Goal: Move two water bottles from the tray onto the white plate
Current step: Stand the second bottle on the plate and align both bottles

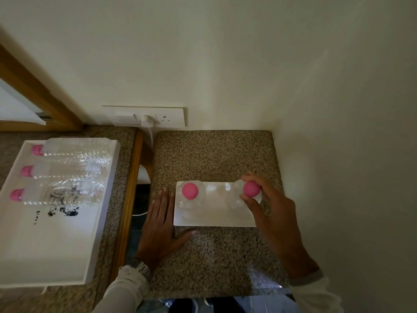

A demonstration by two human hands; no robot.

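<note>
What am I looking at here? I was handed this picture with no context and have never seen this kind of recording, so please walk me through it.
There is no machine here: a person wears a wide-angle camera on the head, so you look down at their own two hands over a speckled stone counter.

On the left sits a white tray with three clear water bottles lying on their sides, pink caps pointing left. In the middle lies a white plate. Two more bottles stand upright on it, so you mostly see their round pink caps from above: the left bottle stands free, and the right bottle is gripped near its cap by the right hand.

The left hand holds nothing; it lies flat on the counter just left of the plate. On the wall behind is a socket panel with a plug in it.
</note>
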